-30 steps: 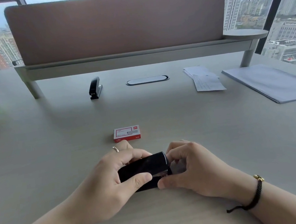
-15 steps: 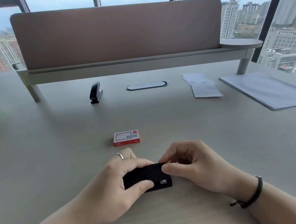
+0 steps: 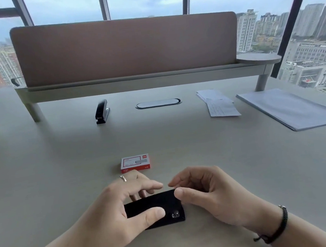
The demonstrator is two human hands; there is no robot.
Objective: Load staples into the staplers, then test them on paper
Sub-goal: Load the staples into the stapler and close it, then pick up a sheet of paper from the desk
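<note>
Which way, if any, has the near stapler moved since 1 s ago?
Yes. The near stapler, held by the left hand, has come down toward the person, slightly farther from the staple box.

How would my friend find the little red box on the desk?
Start at the long screen across the back of the desk. Come straight toward the two hands: the red box lies flat just beyond the left hand. It is the only red thing there.

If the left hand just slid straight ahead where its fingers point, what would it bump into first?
Probably the right hand. The left hand holds the black stapler, and its fingers point right, across the stapler's top, toward the other hand's fingertips; depth is hard to judge.
</note>
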